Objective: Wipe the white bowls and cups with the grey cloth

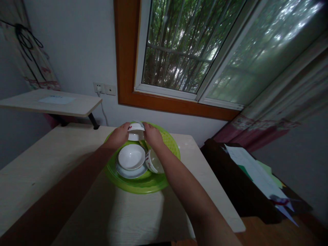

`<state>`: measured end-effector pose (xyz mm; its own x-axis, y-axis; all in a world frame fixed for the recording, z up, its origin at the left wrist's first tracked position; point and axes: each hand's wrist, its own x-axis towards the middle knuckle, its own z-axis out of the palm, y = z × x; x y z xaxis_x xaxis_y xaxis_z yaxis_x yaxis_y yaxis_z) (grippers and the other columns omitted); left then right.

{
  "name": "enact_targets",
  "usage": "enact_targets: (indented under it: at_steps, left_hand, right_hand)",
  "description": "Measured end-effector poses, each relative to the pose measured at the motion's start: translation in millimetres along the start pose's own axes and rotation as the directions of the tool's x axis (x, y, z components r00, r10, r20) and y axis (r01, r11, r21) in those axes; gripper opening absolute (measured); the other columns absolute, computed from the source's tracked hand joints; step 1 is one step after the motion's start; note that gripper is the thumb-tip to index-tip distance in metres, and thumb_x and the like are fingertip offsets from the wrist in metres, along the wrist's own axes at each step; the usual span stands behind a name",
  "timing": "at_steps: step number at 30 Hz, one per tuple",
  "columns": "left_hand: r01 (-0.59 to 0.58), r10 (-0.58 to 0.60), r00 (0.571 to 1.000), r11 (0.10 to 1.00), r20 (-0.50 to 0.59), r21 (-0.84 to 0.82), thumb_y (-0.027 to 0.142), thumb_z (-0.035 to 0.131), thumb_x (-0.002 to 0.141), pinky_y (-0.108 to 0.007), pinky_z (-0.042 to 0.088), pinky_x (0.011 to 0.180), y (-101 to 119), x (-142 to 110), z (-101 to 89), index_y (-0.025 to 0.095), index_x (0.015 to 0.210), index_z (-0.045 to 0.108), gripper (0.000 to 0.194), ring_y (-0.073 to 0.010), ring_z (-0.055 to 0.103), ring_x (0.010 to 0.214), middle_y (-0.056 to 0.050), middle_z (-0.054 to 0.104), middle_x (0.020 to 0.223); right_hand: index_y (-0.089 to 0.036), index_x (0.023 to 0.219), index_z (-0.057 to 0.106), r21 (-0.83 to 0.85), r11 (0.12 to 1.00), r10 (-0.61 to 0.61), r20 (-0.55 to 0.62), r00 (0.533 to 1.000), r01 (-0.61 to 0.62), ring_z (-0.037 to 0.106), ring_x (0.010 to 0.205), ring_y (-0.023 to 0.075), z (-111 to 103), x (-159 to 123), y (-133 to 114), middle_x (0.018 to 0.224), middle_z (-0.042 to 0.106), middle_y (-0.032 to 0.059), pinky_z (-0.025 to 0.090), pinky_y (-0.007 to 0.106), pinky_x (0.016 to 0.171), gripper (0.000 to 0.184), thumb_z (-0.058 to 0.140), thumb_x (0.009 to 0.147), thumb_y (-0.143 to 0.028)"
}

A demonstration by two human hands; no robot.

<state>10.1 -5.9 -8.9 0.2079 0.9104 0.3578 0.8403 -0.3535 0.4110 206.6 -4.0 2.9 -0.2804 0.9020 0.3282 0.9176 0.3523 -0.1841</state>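
My left hand [120, 136] and my right hand [152, 135] grip opposite sides of a white bowl [135, 134] with red marks, tilted at the far side of a round green basin [143, 188]. Nearer to me in the basin, a plain white bowl [131, 156] sits upright on a white plate [132, 173]. Another patterned bowl [154, 162] lies tipped on its side to the right, partly covered by my right forearm. What lies beneath the held bowl is mostly hidden.
The basin stands on a pale wooden table [51, 150]. A raised shelf [84, 104] is at the left back, below a wall socket [99, 87]. Behind is a window [189, 48]. Right of the table, a dark cabinet [230, 177] carries papers [256, 171].
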Motion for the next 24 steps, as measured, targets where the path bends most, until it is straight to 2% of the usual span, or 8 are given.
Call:
enact_targets:
  at_steps: [4,10,13,16,18,21,24]
  left_hand:
    - [-0.001,0.001,1.000,1.000,-0.015,0.029,0.010,0.041,0.088,-0.034,0.047,0.097,1,1,-0.6,0.016,0.126,0.054,0.041,-0.0232,0.064,0.109,-0.013,0.066,0.120]
    - [-0.001,0.003,0.992,1.000,-0.125,0.012,0.027,0.045,0.093,-0.036,0.048,0.096,-6,5,4.8,0.016,0.130,0.051,0.039,-0.0250,0.064,0.110,-0.014,0.066,0.124]
    - [0.046,-0.044,0.998,0.999,-0.047,0.029,0.036,0.049,0.092,-0.036,0.050,0.090,-7,4,6.7,0.016,0.128,0.052,0.041,-0.0268,0.067,0.104,-0.014,0.069,0.116]
    - [0.061,-0.063,0.997,0.997,0.045,0.047,0.037,0.051,0.090,-0.035,0.051,0.086,-9,4,8.0,0.015,0.126,0.053,0.042,-0.0272,0.069,0.099,-0.016,0.070,0.112]
    - [0.071,-0.074,0.995,0.997,0.069,0.034,0.032,0.048,0.091,-0.034,0.051,0.083,-10,4,8.7,0.013,0.127,0.051,0.041,-0.0256,0.069,0.095,-0.016,0.071,0.109]
    - [0.072,-0.073,0.996,0.997,0.056,0.027,0.022,0.041,0.092,-0.033,0.051,0.081,-10,5,8.0,0.013,0.128,0.048,0.038,-0.0240,0.069,0.090,-0.015,0.071,0.105]
    - [-0.008,0.007,1.000,0.998,0.020,0.057,0.013,0.036,0.091,-0.034,0.050,0.090,-7,2,5.0,0.015,0.131,0.049,0.042,-0.0233,0.066,0.102,-0.015,0.067,0.118]
  right_hand:
    - [-0.021,0.140,0.045,-0.019,1.000,0.008,-0.009,1.000,-0.008,0.067,0.101,0.0249,0,1,-4,0.124,0.066,0.0130,0.051,0.035,0.089,0.046,0.041,0.094,-0.017]
    - [-0.014,0.126,0.057,0.163,0.960,0.230,0.007,0.973,-0.228,0.068,0.099,0.0243,14,7,9,0.107,0.072,0.0136,0.050,0.032,0.088,0.036,0.037,0.097,-0.022]
    - [-0.013,0.122,0.059,0.222,0.933,0.286,0.025,0.958,-0.284,0.067,0.102,0.0232,18,9,14,0.110,0.072,0.0129,0.050,0.031,0.090,0.034,0.038,0.096,-0.022]
    - [-0.013,0.123,0.058,0.237,0.931,0.279,0.027,0.960,-0.277,0.067,0.102,0.0228,18,8,15,0.111,0.071,0.0123,0.050,0.032,0.090,0.034,0.039,0.096,-0.022]
    - [-0.013,0.127,0.055,0.213,0.944,0.253,0.020,0.967,-0.251,0.067,0.100,0.0237,16,7,12,0.110,0.071,0.0132,0.050,0.033,0.090,0.036,0.040,0.096,-0.023]
    - [-0.014,0.133,0.051,0.146,0.972,0.187,0.007,0.982,-0.186,0.068,0.099,0.0249,11,4,6,0.110,0.071,0.0138,0.050,0.034,0.089,0.039,0.040,0.096,-0.022]
    - [-0.019,0.134,0.050,0.048,0.993,0.103,0.010,0.995,-0.104,0.068,0.099,0.0259,6,0,0,0.115,0.069,0.0138,0.051,0.036,0.087,0.039,0.039,0.096,-0.020]
